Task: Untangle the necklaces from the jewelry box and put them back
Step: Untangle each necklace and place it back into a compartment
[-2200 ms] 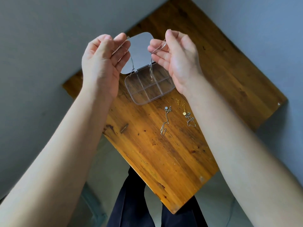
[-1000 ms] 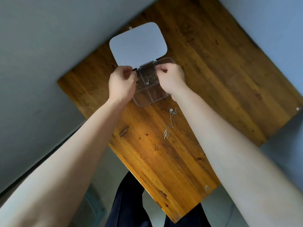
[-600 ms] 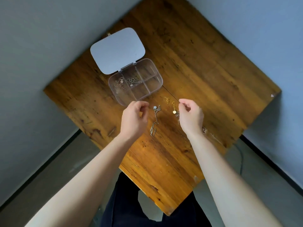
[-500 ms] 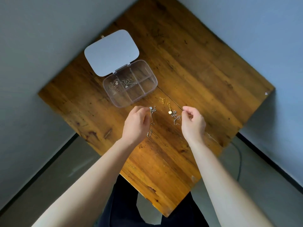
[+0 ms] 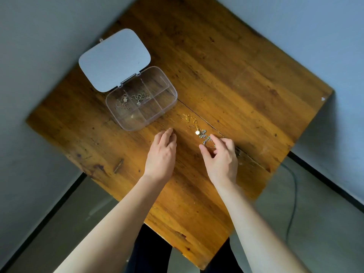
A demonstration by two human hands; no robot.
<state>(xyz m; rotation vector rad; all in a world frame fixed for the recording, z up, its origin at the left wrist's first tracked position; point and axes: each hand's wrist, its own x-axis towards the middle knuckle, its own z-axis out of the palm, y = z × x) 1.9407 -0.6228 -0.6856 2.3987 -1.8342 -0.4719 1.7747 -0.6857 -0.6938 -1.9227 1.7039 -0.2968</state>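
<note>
A clear jewelry box (image 5: 137, 124) stands open on the wooden table (image 5: 236, 75), its grey lid (image 5: 114, 60) folded back. Two of its compartments each hold a small chain (image 5: 123, 101) (image 5: 140, 97). In front of the box a gold necklace (image 5: 192, 122) with a heart pendant lies tangled with a silver chain (image 5: 204, 136). My right hand (image 5: 220, 158) hovers over the silver chain, thumb and forefinger apart on either side of its lower end. My left hand (image 5: 161, 152) is curled knuckles-up over the spot where a silver pendant necklace lay. That necklace is hidden under it.
The table's corner points toward me, with its near edges close below my forearms. A crack (image 5: 226, 134) runs across the wood past the necklaces. A dark cable (image 5: 293, 194) lies on the floor at right. Grey walls close in at left and right.
A chain was lowered into the box, then both hands came back toward me. The left hand closed over the pendant necklace; the right hand opened at the tangled chains.
</note>
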